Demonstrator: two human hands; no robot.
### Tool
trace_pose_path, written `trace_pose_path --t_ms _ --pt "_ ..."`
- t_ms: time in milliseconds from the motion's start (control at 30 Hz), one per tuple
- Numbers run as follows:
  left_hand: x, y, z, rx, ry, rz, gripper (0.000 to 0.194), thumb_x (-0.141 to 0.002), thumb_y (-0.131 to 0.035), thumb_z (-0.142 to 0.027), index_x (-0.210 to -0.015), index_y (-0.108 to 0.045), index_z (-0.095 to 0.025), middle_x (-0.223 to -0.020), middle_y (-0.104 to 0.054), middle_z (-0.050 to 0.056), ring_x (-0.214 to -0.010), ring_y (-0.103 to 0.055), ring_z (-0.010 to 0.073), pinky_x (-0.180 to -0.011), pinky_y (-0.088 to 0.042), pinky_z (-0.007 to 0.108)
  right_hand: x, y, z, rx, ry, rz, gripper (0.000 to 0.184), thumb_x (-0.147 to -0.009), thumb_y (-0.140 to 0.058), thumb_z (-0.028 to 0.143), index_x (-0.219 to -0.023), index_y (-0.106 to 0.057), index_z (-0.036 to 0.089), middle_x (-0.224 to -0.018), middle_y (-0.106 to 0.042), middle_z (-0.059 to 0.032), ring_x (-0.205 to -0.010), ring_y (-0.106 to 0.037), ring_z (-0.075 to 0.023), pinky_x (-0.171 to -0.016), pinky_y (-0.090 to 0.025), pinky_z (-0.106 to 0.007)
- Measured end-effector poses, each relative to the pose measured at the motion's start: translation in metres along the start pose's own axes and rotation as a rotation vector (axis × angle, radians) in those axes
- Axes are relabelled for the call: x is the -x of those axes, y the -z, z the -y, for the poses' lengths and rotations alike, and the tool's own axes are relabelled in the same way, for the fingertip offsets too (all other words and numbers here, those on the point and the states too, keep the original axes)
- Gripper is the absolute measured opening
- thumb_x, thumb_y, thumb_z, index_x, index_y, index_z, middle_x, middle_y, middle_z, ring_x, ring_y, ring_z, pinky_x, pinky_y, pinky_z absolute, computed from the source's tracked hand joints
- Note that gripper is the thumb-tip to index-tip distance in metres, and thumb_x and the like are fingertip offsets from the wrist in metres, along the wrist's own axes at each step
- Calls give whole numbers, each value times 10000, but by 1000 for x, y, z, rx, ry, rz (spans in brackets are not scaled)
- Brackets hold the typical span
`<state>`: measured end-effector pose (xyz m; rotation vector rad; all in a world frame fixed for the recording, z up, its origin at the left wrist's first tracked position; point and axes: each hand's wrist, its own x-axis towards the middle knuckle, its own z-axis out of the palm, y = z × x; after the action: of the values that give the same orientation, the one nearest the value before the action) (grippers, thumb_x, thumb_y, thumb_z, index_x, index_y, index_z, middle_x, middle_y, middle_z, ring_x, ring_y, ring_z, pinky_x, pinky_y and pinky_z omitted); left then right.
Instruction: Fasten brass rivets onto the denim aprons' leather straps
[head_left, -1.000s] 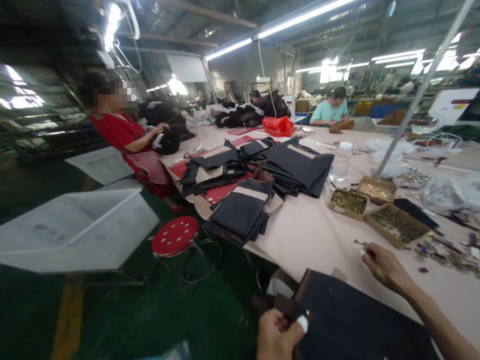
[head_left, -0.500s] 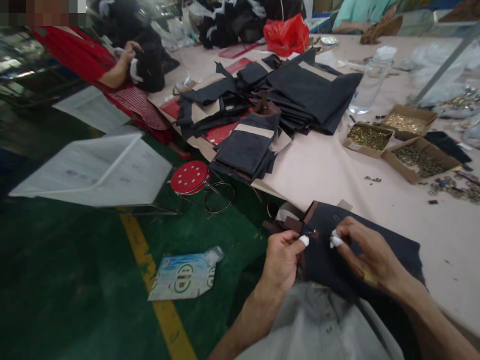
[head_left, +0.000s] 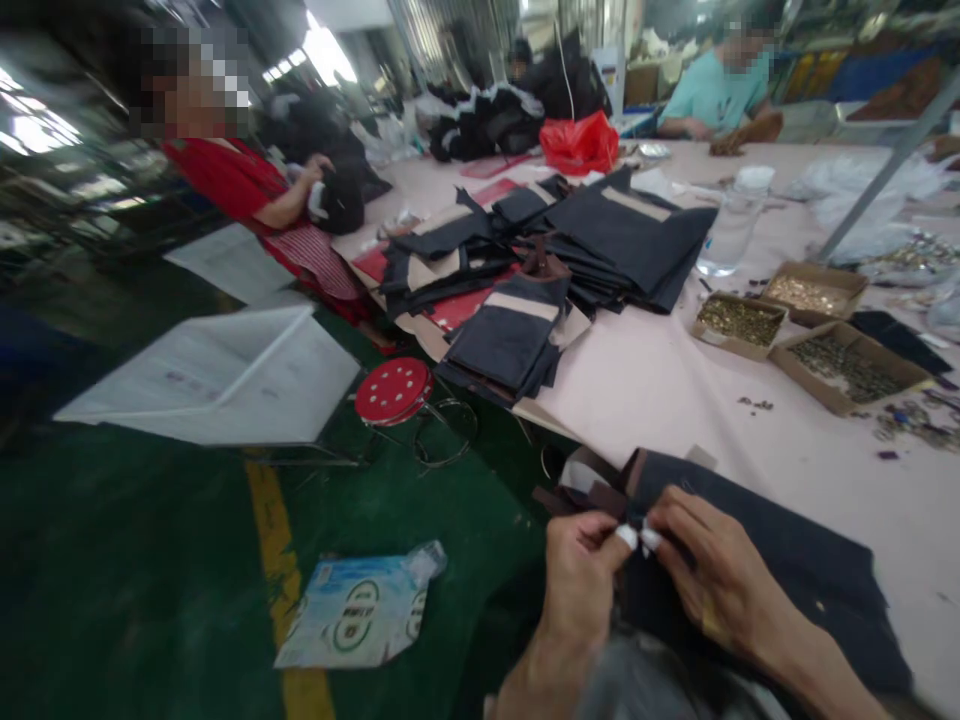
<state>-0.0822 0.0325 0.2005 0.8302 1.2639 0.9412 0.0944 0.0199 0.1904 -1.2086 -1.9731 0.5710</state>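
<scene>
A dark navy fabric panel (head_left: 810, 545) with brown trim lies across the table's front edge and my lap. My left hand (head_left: 581, 580) pinches its brown-trimmed left edge between thumb and fingers. Close against it, my right hand (head_left: 709, 565) is closed in a pinch at the same spot, its fingertips nearly touching the left thumb. What the right fingers hold is too small and covered to make out. White wrapping covers the tips of some digits on both hands. Brown straps (head_left: 559, 500) stick out beyond the left hand.
Cardboard boxes of small metal parts (head_left: 847, 367) stand at the right, near a clear bottle (head_left: 735, 225). Stacked dark fabric pieces (head_left: 630, 240) lie mid-table. A red stool (head_left: 394, 390) and white bin (head_left: 210, 375) stand left. Two co-workers, in red (head_left: 225, 185) and turquoise (head_left: 712, 100), handle materials.
My right hand has moved left to meet my left hand at the panel's trimmed edge. The small brass-coloured piece there is now covered by fingers. The camera view has tilted up.
</scene>
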Motion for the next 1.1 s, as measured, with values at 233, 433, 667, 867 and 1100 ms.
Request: trace_pose_path --t_ms 233,433,667,867,1100 --pt "-6 13 23 -166 -135 3 290 -685 -770 -396 -617 -712 -120 -563 -452 4 -603 -364 126 -574 -304 261 0 -9 -20 -238 -238 88 268 -963 -581 376 -765 -607 198 -751 -594 -15 -702 -583 -175 -648 -446 -262" --pt "-15 21 38 -329 -192 -21 280 -720 -730 -394 -644 -722 -124 -583 -431 7 -601 -348 131 -571 -252 284 -3 -14 -28 -434 -515 141 308 -864 -658 467 -764 -636 176 -706 -586 -9 -673 -519 -165 -626 -403 -256" --pt "-14 7 22 -236 -173 -60 234 -758 -684 -329 -649 -665 -123 -615 -462 2 -632 -395 134 -571 -291 263 -4 -26 -21 -404 -485 -97 332 -846 -673 493 -737 -644 181 -691 -601 -17 -648 -554 -172 -612 -455 -255" --pt "-21 -1 22 -269 -184 -92 213 -764 -733 -295 -667 -641 -129 -621 -497 -7 -613 -391 116 -561 -292 247 19 -17 -19 -319 -405 -167 266 -936 -640 445 -986 -759 213 -1010 -754 -70 -924 -713 -241 -769 -576 -280" --pt "-27 -2 23 -90 -265 -88 157 -769 -792 -273 -837 -734 -144 -717 -596 -4 -669 -511 124 -634 -395 228 82 51 -41 21 -472 -315 291 -926 -662 381 -1175 -686 230 -1115 -743 -80 -1000 -730 -251 -895 -593 -353"
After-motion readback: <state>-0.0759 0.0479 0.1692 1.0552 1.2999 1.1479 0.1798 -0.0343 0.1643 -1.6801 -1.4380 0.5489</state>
